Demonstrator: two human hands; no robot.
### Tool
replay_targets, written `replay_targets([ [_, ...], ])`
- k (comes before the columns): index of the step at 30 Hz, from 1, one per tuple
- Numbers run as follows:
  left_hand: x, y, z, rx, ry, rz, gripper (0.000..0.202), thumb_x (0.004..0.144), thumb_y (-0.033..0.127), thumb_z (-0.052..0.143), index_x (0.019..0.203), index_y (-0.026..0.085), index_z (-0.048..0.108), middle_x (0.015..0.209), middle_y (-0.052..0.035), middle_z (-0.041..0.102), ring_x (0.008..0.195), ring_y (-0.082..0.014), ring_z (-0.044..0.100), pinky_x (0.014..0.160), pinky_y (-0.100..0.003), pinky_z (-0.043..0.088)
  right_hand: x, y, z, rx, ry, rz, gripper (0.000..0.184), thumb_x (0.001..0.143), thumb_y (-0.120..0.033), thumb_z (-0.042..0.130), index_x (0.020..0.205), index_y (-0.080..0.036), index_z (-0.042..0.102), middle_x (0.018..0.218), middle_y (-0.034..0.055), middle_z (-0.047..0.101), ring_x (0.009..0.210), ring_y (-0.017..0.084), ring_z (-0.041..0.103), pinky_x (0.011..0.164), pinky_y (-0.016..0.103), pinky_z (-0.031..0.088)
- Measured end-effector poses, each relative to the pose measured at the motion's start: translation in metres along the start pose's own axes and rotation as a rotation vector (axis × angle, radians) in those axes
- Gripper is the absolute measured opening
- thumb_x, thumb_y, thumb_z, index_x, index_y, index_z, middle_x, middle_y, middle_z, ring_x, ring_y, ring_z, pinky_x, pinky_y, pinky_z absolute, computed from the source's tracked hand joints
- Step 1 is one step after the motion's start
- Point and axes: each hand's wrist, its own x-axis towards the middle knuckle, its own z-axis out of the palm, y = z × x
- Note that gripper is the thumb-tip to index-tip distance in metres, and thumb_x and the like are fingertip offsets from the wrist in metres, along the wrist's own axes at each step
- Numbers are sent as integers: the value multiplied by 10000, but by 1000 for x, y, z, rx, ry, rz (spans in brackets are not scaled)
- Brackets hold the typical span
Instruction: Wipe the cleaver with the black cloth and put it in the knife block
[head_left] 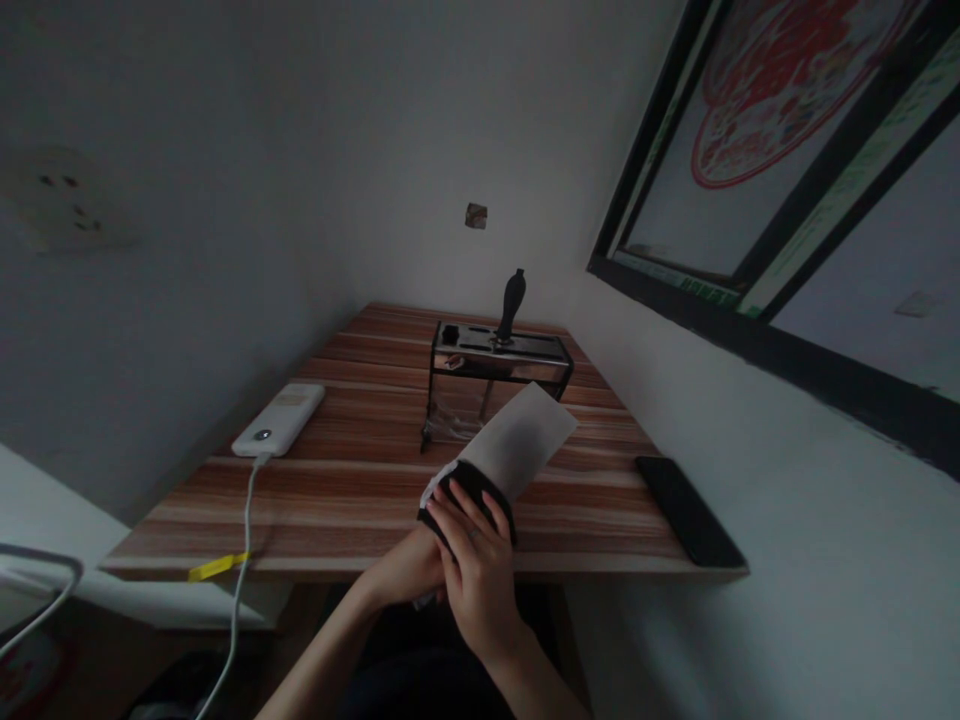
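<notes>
Just over the table's front edge, both my hands hold a black flat thing (478,478) together with a white, slightly see-through sheet (527,437). My right hand (474,570) lies over the top, its fingers spread on the black surface. Underneath is my left hand (412,568), with most of its fingers hidden. The sheet slants up and away to the right, and a darker patch shows through it. Just beyond stands a metal-topped device (501,350) with a black upright handle (511,303) and clear plastic below.
A white power bank (280,418) with a white cable (246,540) lies on the left of the wood-grained table (360,490). Near the front edge is a yellow strip (217,568). A black phone (690,510) rests at the right edge. Walls border the table left, right and behind.
</notes>
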Motion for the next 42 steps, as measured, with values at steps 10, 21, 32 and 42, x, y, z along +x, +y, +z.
replay_targets([
  [10, 0, 5, 2, 48, 43, -13, 313, 739, 181, 465, 1011, 111, 602, 709, -35, 608, 565, -129, 534, 531, -224, 454, 0, 5, -4, -41, -57, -14, 479, 924, -79, 389, 1374, -235, 435, 1286, 28, 602, 1259, 197, 488, 1075, 449, 326],
  [21, 3, 9, 0, -33, -8, -97, 49, 657, 134, 473, 658, 139, 522, 472, 34, 486, 422, -84, 469, 400, -160, 343, 10, 14, -8, -42, -93, -43, 445, 947, -110, 384, 1378, -215, 422, 1267, 51, 616, 1264, 190, 481, 1084, 437, 301],
  [32, 1, 22, 0, -2, -36, -97, 145, 789, 277, 496, 855, 151, 524, 464, 75, 490, 376, -67, 447, 377, -144, 338, 30, 48, -29, -137, -30, -12, 406, 964, -121, 385, 1352, -225, 448, 1330, 34, 566, 1300, 174, 433, 1104, 401, 208],
  [42, 1, 19, -2, 73, -65, -133, 181, 799, 334, 503, 709, 184, 457, 466, 63, 490, 397, -77, 463, 392, -158, 320, 53, 85, -52, -251, 109, -1, 373, 964, -175, 411, 1321, -250, 492, 1303, 45, 589, 1284, 193, 455, 1087, 438, 255],
])
